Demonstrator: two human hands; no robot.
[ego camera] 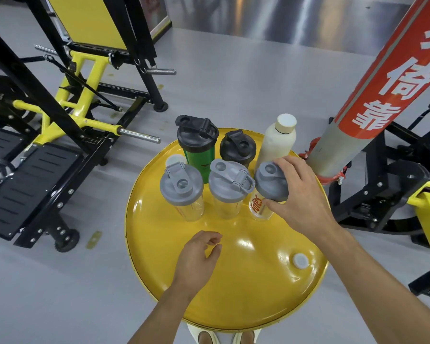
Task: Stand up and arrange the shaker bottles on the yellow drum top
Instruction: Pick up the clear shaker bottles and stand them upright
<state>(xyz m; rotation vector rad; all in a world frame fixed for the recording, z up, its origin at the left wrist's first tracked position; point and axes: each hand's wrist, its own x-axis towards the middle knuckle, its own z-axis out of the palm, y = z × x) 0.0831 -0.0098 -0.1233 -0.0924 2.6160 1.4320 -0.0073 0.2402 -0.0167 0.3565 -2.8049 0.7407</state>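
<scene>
Gripping the grey-lidded shaker (pixel 268 187) right of frame centre on the yellow drum top (pixel 233 281), the right hand (pixel 301 197) should seat it level beside its neighbours; the left hand (pixel 199 256) hovers half-curled, empty.

We reach our right hand (pixel 299 194) forward with fingers curled in a grip, while our left hand (pixel 199 259) hovers low, loosely curled and holding nothing.
</scene>
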